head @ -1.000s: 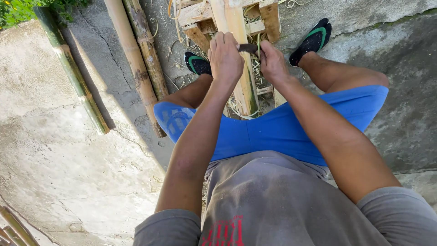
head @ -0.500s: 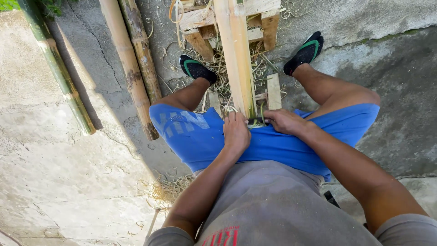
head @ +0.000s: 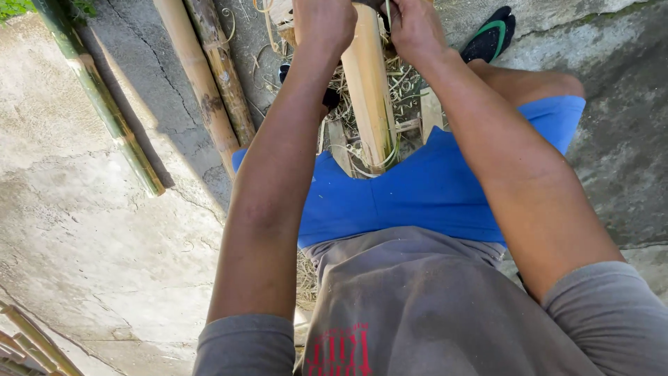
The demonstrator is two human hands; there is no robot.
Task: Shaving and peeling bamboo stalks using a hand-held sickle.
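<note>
Fingertips of left hand (head: 323,24) and right hand (head: 414,28) cut off at 12 o'clock edge, bamboo slat (head: 369,90) top hidden, grip unreadable, left sandal (head: 330,97) mostly behind forearm.

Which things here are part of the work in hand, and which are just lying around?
In hand: pale bamboo piece, left hand, right hand, shavings.
Lying about: two brown bamboo poles, green bamboo pole, thin sticks.

Pale split bamboo slat (head: 369,90) stands lengthwise between the knees.
</note>
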